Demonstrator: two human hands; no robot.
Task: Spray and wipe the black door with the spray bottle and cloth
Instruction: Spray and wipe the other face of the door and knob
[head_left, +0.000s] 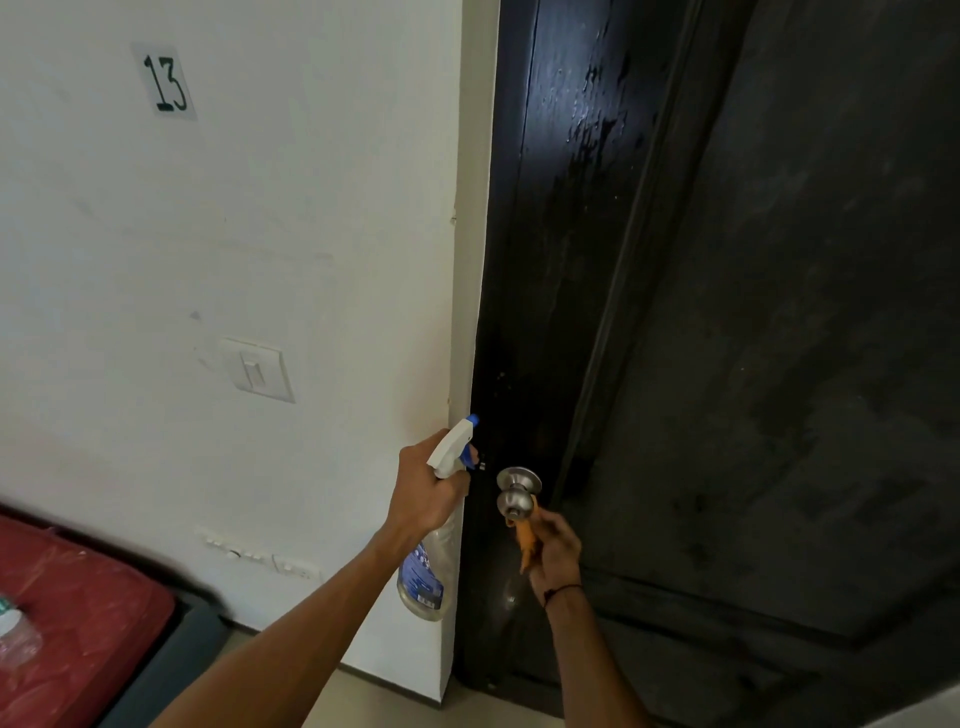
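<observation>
Left fingers (457, 486) are wrapping the spray bottle (434, 540) neck, nozzle aiming at the black door (727, 312) edge just above the knob (515, 493). Right hand (556, 545) is pinching the orange cloth (525, 540) under the knob. We're judging spray step; next we're squeezing, then wiping the wet streaks higher up.

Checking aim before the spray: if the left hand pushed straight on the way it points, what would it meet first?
Probably the black door, near its edge just above the knob. The left hand points the bottle nozzle there, nothing between; depth is unclear.
</observation>
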